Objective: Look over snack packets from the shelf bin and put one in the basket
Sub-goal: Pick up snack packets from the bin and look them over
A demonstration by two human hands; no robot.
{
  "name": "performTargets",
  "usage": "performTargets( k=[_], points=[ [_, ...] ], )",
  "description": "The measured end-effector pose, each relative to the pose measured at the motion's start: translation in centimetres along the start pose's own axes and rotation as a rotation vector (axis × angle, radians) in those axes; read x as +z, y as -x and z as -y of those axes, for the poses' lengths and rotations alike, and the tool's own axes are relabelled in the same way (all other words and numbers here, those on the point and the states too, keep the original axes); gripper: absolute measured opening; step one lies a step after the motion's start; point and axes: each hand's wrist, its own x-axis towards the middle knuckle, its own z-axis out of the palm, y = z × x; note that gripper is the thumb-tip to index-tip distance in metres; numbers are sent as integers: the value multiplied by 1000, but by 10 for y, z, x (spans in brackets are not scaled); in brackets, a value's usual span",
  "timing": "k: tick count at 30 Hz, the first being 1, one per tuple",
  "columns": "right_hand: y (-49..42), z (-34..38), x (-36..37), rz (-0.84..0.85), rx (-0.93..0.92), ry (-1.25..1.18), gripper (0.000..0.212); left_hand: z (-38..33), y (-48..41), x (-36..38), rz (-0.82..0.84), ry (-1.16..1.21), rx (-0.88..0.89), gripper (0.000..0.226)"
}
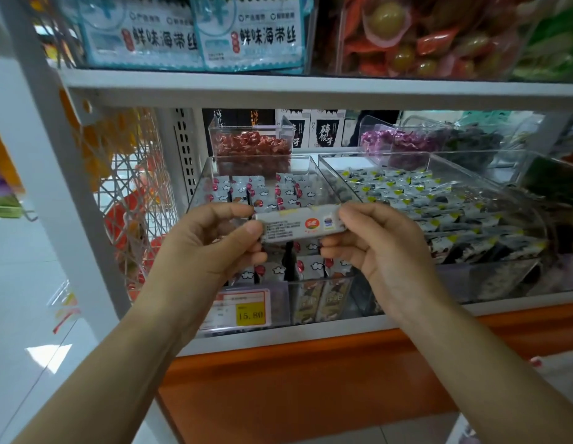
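Note:
A small silver snack packet (pixel 299 225) with printed text and a red logo is held level in front of the clear shelf bin (pixel 201 177). My left hand (pixel 214 238) pinches its left end between thumb and fingers. My right hand (pixel 374 238) pinches its right end. Below and behind the packet, the bin holds several similar silver packets with red and white marks (pixel 288 193). No basket is in view.
A second clear bin (pixel 518 161) to the right holds several dark packets with yellow corners. Smaller bins of red (pixel 253 145) and purple sweets (pixel 394 142) stand behind. A yellow price tag (pixel 249 314) reads 15.80. A white shelf post (pixel 54 155) rises at left, with a wire rack beside it.

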Motion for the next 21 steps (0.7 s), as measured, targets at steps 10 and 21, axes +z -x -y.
performTargets(
  k=[10,21],
  points=[
    [2,1,3,-114,83,-164,14,4,2,2,-1,20,61,12],
    [0,-4,1,-26,14,-41,13,6,-1,-3,-30,186,-22,8]
  ],
)
